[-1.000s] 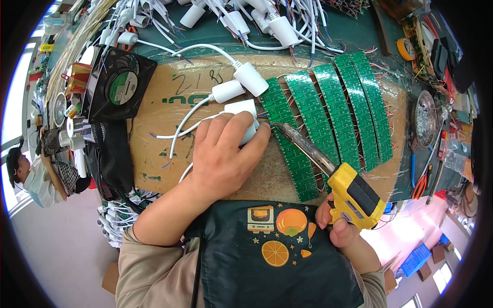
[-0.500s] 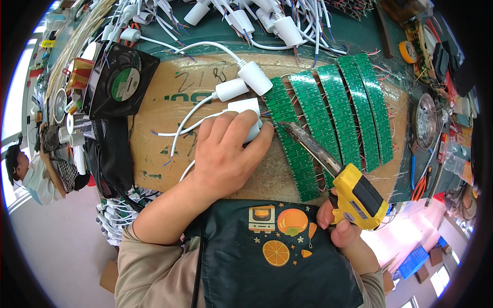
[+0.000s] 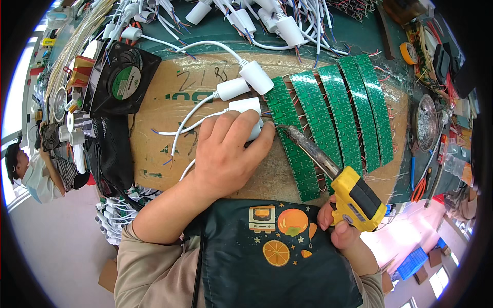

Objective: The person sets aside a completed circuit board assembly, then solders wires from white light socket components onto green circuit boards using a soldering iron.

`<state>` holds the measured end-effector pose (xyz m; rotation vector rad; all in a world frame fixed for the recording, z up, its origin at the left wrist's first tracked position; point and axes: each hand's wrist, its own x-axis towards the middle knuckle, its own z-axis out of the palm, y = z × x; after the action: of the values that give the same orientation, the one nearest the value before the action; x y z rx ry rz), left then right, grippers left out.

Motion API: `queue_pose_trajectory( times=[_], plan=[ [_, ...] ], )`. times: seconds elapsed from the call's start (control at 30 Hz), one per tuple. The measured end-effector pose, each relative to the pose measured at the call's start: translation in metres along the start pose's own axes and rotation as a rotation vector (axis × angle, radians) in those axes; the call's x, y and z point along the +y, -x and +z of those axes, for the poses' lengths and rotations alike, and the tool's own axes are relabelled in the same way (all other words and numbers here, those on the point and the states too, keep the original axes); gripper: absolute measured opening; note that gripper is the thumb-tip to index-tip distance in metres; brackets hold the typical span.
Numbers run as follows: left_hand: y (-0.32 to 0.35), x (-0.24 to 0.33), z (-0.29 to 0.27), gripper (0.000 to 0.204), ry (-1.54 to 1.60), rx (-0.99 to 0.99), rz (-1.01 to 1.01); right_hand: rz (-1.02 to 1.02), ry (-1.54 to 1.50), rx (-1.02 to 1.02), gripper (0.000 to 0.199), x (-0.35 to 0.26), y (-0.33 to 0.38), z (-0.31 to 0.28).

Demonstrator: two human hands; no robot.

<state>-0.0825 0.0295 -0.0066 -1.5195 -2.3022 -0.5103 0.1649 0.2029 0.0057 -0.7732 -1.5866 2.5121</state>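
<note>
My left hand (image 3: 226, 151) is closed over a white cylindrical cable housing (image 3: 255, 132), its fingertips at the left edge of the nearest circuit board strip (image 3: 294, 149). My right hand (image 3: 336, 226) grips a yellow and black soldering iron (image 3: 359, 197) by its handle. The iron's darkened tip rests over that strip, close to my left fingertips; whether it touches a joint is too small to tell. Several green strips lie side by side, linked by thin red and white wires. Just beyond my left hand lie another white housing (image 3: 244, 106) and two more with cables.
A brown cardboard sheet (image 3: 154, 154) lies under the work. At left stands a black fan (image 3: 123, 79); a pile of white cables (image 3: 257, 20) spreads along the back. To the right are a round metal dish (image 3: 426, 123) and orange tape (image 3: 408, 53). Another person (image 3: 38, 172) sits far left.
The soldering iron has shifted very slightly, its handle a touch left and down. My left hand stays in nearly the same place on the housing.
</note>
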Motion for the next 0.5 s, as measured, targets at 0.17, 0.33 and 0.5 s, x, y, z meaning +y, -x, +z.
queue_pose_trajectory(
  times=[0.17,0.33,0.5],
  plan=[
    [0.0005,0.0001,-0.0003,0.032,-0.006,-0.004,0.003,0.020,0.009,0.004,0.065,-0.0041,-0.0019,0.0022],
    [0.0005,0.0007,-0.0004,0.032,-0.004,-0.001,0.004,0.005,0.058,0.014,0.067,-0.0008,0.0004,-0.0005],
    [0.0010,0.0013,-0.0023,0.043,0.040,-0.042,-0.052,-0.026,0.019,-0.018,0.081,0.0028,-0.0018,-0.0045]
  ],
)
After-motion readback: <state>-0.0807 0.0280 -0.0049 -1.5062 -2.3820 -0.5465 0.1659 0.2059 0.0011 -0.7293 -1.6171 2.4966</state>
